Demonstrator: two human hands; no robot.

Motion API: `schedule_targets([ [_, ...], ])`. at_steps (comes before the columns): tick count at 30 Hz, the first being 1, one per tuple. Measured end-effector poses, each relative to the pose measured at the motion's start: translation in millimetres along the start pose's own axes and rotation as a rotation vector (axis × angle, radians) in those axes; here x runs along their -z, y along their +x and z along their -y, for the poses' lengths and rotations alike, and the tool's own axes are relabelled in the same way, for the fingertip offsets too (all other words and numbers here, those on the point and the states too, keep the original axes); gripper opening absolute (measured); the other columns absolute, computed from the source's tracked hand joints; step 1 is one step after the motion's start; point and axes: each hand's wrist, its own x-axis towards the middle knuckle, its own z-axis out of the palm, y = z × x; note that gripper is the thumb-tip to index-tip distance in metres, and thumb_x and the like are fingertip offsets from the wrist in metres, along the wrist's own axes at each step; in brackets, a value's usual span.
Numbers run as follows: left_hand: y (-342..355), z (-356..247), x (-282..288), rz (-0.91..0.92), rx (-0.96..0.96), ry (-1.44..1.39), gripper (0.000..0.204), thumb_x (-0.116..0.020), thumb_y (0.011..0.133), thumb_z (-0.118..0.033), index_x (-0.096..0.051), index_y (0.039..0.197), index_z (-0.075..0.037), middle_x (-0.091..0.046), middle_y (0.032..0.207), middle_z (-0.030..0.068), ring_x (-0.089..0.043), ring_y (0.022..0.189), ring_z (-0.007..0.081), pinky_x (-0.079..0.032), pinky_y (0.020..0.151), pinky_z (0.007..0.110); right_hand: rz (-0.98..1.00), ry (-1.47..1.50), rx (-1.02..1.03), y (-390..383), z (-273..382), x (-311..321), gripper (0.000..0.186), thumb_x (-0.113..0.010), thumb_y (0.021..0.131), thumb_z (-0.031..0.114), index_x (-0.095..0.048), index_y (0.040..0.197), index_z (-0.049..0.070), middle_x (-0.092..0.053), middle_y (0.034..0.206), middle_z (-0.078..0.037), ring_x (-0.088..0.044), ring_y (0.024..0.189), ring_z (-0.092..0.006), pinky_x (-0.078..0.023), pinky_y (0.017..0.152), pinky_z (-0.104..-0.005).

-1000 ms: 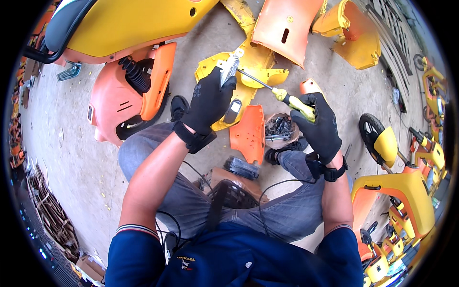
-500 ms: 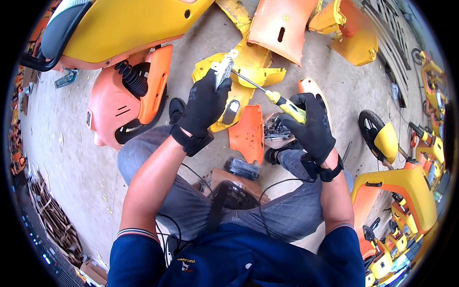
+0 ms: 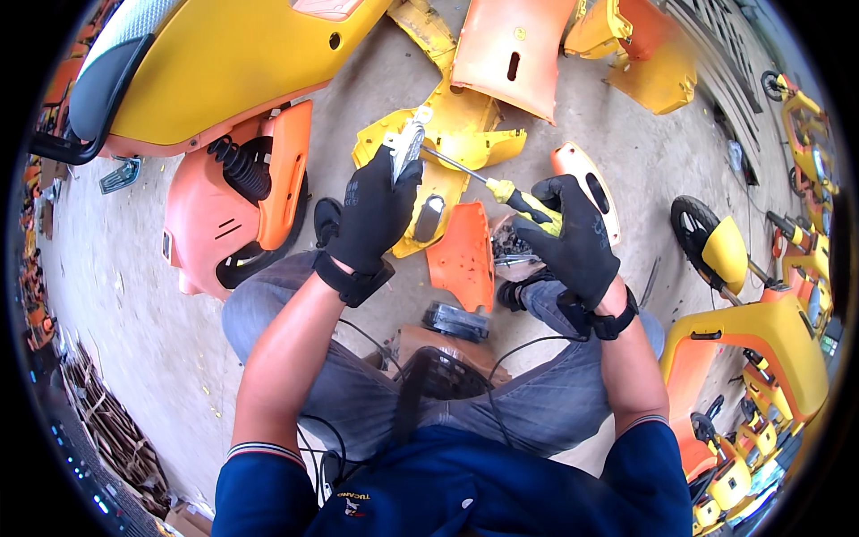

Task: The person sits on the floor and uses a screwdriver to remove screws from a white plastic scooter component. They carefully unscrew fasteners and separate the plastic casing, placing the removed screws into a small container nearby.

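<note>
My left hand (image 3: 371, 215), in a black glove, is closed round a small whitish, clear-looking part (image 3: 409, 148) with a tab at its upper end. In my gloved right hand (image 3: 577, 242) is a screwdriver (image 3: 521, 202) with a yellow and black handle. Its shaft slants up and left, and the tip reaches the side of the whitish part; whether it sits in a screw cannot be made out. Beneath both hands lie a yellow plastic body panel (image 3: 483, 148) and an orange panel (image 3: 462, 255) on the concrete floor.
A yellow and orange scooter (image 3: 224, 63) stands at the upper left. More panels (image 3: 514, 54) lie ahead. An oval orange piece (image 3: 586, 179) and a box of small metal parts (image 3: 514, 251) are near my right hand. A clear plastic case (image 3: 455, 319) sits between my legs.
Both hands have shifted slightly down and left in the picture, as has much of the scene. The grip on the whitish part and the screwdriver stays the same.
</note>
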Motion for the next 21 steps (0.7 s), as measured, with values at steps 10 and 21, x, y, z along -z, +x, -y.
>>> schedule_targets([
  [10, 0, -1, -3, -0.027, -0.036, -0.106, 0.017, -0.064, 0.089, -0.008, -0.06, 0.1, 0.004, -0.067, 0.084, 0.0244, -0.065, 0.079, 0.0428, -0.05, 0.065, 0.045, 0.049, -0.065, -0.015, -3, -12, -5, 0.029, -0.07, 0.089, 0.023, -0.059, 0.106, 0.003, -0.062, 0.092, -0.016, -0.063, 0.081, -0.0333, -0.05, 0.071, -0.041],
  [21, 0, -7, 0, -0.006, -0.035, -0.09, 0.019, -0.062, 0.091, -0.008, -0.06, 0.106, 0.004, -0.069, 0.088, 0.0208, -0.068, 0.08, 0.0359, -0.051, 0.067, 0.041, 0.098, -0.135, 0.047, -2, -21, -4, 0.027, -0.07, 0.089, 0.021, -0.058, 0.105, 0.002, -0.061, 0.096, -0.016, -0.064, 0.088, -0.0313, -0.05, 0.072, -0.0405],
])
